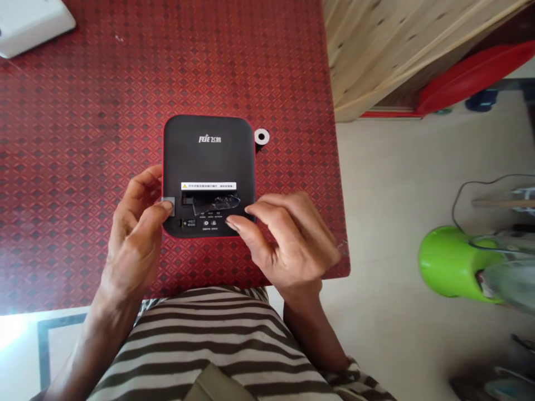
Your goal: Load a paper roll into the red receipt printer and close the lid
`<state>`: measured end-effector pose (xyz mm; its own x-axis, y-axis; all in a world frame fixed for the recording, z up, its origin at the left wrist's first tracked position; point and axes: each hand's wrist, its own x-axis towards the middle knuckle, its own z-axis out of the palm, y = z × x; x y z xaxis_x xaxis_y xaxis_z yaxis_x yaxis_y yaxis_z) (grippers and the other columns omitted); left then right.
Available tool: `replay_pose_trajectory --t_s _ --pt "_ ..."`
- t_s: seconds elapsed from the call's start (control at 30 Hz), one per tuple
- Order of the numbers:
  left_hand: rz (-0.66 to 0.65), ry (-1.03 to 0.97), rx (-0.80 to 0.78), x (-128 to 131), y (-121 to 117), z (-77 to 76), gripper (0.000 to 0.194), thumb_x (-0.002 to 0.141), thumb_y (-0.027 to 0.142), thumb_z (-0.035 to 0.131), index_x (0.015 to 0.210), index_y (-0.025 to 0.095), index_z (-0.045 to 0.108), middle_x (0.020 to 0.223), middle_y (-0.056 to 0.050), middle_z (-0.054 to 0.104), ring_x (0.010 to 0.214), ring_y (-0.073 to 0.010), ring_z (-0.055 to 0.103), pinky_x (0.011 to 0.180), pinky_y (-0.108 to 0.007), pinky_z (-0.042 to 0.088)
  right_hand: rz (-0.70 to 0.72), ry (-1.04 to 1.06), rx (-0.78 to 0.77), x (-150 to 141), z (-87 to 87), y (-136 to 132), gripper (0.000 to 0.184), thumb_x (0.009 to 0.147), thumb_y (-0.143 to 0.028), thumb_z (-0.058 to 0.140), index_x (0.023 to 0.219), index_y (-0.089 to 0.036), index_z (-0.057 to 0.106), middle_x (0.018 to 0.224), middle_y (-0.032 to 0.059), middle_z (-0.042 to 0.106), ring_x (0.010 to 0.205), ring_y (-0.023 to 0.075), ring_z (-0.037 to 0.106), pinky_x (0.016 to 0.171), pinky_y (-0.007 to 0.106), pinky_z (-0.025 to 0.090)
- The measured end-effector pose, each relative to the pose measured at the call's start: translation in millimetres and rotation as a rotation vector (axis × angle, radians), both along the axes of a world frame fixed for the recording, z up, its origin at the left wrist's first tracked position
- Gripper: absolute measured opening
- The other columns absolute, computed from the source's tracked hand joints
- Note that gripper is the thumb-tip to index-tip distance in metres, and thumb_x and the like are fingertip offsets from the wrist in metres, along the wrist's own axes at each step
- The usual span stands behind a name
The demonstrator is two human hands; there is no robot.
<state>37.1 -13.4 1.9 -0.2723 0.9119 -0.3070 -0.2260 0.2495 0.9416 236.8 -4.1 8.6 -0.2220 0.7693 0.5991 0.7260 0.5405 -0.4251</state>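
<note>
A black label or receipt printer (209,161) with red edges lies on the red patterned table, its white logo near the top. My left hand (140,228) grips its left side, the thumb pressing a small greyish clear tab (169,204) at the edge. A strip of clear plastic film (217,204) lies across the paper slot, below a white warning label (208,186). At the lower right corner is my right hand (288,236), its thumb and index fingertips slightly apart beside the film, with nothing visible between them. Small buttons (209,223) show near the front edge.
A white paper roll (262,136) stands at the printer's right side. At the upper left of the table (104,83) is a white object (35,25). The table's right edge drops to a pale floor (376,195), where a green bucket (449,262) stands.
</note>
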Motion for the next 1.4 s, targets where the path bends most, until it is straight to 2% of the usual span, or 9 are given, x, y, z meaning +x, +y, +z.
replay_pose_trajectory --t_s 0.23,0.43,0.57,0.67,0.77,0.87,1.0,1.2,1.4 --pt "0.021 -0.016 0.016 5 3 -0.2 0.036 0.080 0.022 0.070 0.115 0.028 0.074 0.113 -0.003 0.076 0.101 -0.0212 0.072 0.079 -0.031 0.059 0.003 0.037 0.050 2 -2.8 6 0.018 0.103 -0.026 0.070 0.086 -0.021 0.068 0.079 0.0027 0.073 0.071 0.0152 0.065 0.069 0.029 0.056" --pt "0.011 0.060 -0.015 0 0 -5.0 0.038 0.080 0.029 0.075 0.118 0.031 0.074 0.119 -0.004 0.075 0.113 -0.0267 0.070 0.091 -0.039 0.060 0.021 0.053 0.029 3 7.4 8 0.013 0.102 -0.024 0.072 0.089 -0.021 0.070 0.083 0.0026 0.074 0.074 0.0154 0.067 0.071 0.030 0.058" --pt "-0.029 0.117 0.074 -11 -3 -17.1 0.038 0.086 0.038 0.076 0.124 0.032 0.075 0.124 -0.005 0.075 0.117 -0.0280 0.069 0.103 -0.044 0.057 0.078 -0.054 0.000 -1 18.4 28 0.011 0.105 -0.018 0.065 0.108 -0.022 0.074 0.103 0.0055 0.079 0.092 0.0191 0.073 0.087 0.035 0.062" --pt "0.007 0.184 0.180 -20 -1 -30.8 0.033 0.093 0.046 0.072 0.123 0.033 0.076 0.127 -0.004 0.075 0.119 -0.0269 0.070 0.109 -0.046 0.055 0.175 -0.232 -0.113 -14 25.6 50 0.028 0.109 -0.011 0.050 0.118 -0.020 0.074 0.114 0.0075 0.079 0.107 0.0207 0.074 0.097 0.037 0.061" --pt "0.053 0.286 0.232 -27 5 -40.9 0.029 0.096 0.048 0.071 0.121 0.033 0.076 0.120 -0.003 0.077 0.111 -0.0240 0.073 0.105 -0.043 0.056 0.226 -0.481 -0.337 -37 33.8 68 0.032 0.110 -0.009 0.044 0.119 -0.016 0.074 0.118 0.0097 0.077 0.105 0.0219 0.075 0.086 0.033 0.059" --pt "0.043 0.356 0.240 -30 9 -43.2 0.027 0.100 0.050 0.067 0.118 0.032 0.077 0.113 -0.002 0.079 0.101 -0.0210 0.076 0.096 -0.039 0.060 0.230 -0.678 -0.514 -58 41.4 78 0.031 0.109 -0.008 0.044 0.121 -0.012 0.072 0.118 0.0153 0.077 0.101 0.0259 0.077 0.079 0.034 0.056" --pt "-0.006 0.437 0.231 -29 7 -39.0 0.035 0.101 0.054 0.062 0.117 0.026 0.076 0.107 -0.003 0.080 0.096 -0.0206 0.077 0.091 -0.037 0.063 0.230 -0.795 -0.607 -74 42.4 87 0.036 0.108 -0.004 0.039 0.122 -0.009 0.073 0.122 0.0204 0.076 0.107 0.0305 0.077 0.081 0.037 0.056" --pt "-0.024 0.482 0.141 -30 2 -35.8 0.039 0.102 0.056 0.060 0.118 0.024 0.075 0.106 -0.004 0.081 0.095 -0.0207 0.075 0.089 -0.036 0.060 0.198 -0.795 -0.478 -71 34.7 91 0.028 0.103 -0.007 0.055 0.125 -0.013 0.071 0.119 0.0161 0.077 0.096 0.0281 0.078 0.075 0.036 0.056" --pt "-0.027 0.558 0.116 -29 1 -37.4 0.036 0.102 0.052 0.061 0.118 0.024 0.078 0.111 -0.003 0.081 0.098 -0.0211 0.072 0.089 -0.035 0.053 0.155 -0.634 -0.358 -49 44.9 68 0.020 0.103 -0.014 0.057 0.118 -0.017 0.071 0.112 0.0070 0.076 0.085 0.0211 0.076 0.066 0.033 0.055"
